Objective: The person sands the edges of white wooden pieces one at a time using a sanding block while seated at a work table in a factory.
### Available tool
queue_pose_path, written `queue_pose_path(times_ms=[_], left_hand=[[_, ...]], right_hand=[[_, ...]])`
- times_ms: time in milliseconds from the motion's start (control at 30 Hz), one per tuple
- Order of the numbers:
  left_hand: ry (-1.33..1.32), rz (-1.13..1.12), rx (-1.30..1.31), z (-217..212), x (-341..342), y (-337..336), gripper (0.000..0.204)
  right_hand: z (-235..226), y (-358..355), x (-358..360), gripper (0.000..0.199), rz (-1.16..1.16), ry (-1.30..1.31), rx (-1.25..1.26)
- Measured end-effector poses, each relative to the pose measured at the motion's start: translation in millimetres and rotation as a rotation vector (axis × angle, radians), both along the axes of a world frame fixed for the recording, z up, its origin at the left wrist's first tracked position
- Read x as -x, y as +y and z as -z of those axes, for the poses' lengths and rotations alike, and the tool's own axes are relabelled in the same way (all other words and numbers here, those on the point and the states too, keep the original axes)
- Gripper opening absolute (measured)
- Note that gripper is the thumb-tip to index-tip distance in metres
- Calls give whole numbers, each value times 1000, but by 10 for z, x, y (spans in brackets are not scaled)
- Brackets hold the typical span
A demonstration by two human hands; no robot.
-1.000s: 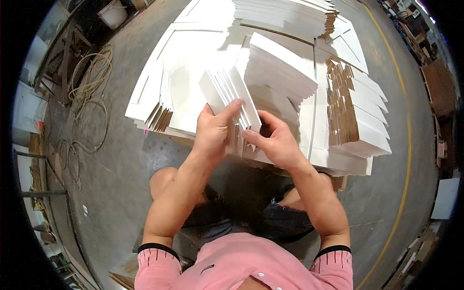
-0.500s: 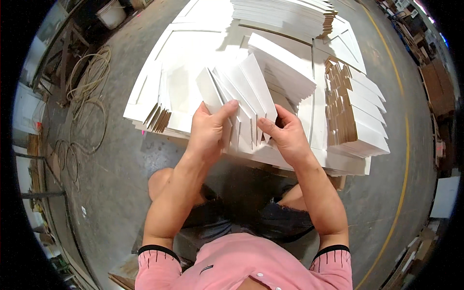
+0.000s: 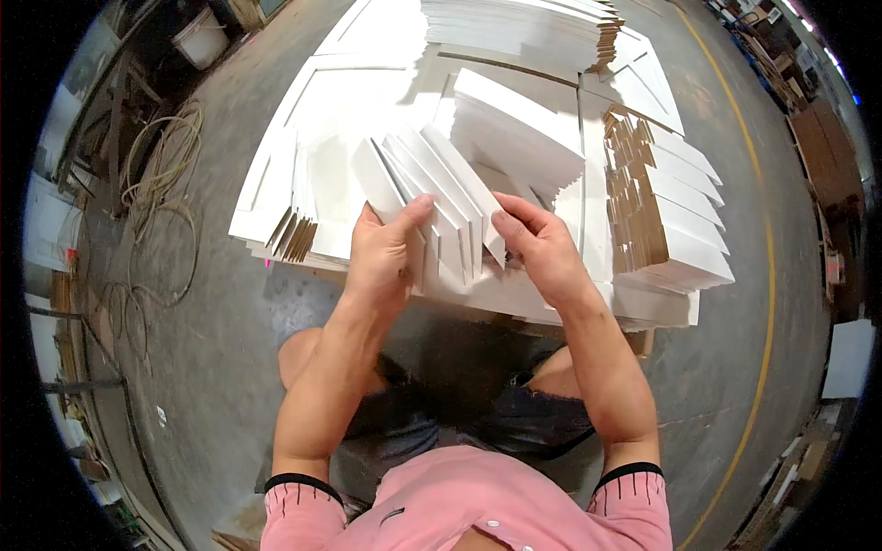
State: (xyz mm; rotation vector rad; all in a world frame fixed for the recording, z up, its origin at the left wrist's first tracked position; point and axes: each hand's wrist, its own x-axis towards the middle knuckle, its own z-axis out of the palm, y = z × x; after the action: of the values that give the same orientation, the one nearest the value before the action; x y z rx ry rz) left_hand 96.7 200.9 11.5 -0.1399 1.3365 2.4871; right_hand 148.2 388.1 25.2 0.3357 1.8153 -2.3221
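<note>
A fan of flat white folded cardboard pieces (image 3: 444, 197) is held over the near side of a table topped with white panels. My left hand (image 3: 384, 253) is closed round the fan's left side, its thumb pressed across the front of the pieces. At the other side, my right hand (image 3: 542, 243) pinches the edge of the rightmost piece between thumb and fingers. The lower edges of the pieces are spread apart like steps. The left hand's fingers are mostly hidden behind the pieces.
Beyond the fan leans a white stack (image 3: 519, 129). A brown-edged stack (image 3: 675, 216) sits at the table's right, a smaller bundle (image 3: 299, 207) at its left, and a long stack (image 3: 514, 32) at the back. A coiled hose (image 3: 156, 184) lies on the floor at left, near a white bucket (image 3: 200, 39).
The whole view has shifted slightly left. At the fan's right side the pieces lie closer together than before. My right hand has moved slightly rightward relative to the table, still gripping an edge.
</note>
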Motion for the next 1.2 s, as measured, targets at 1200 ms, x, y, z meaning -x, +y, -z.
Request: queue_pose_path(times_ms=[1200], left_hand=[[-12, 62, -124, -62, 43, -99, 45]], right_hand=[[131, 75, -35, 24, 370, 352, -437]])
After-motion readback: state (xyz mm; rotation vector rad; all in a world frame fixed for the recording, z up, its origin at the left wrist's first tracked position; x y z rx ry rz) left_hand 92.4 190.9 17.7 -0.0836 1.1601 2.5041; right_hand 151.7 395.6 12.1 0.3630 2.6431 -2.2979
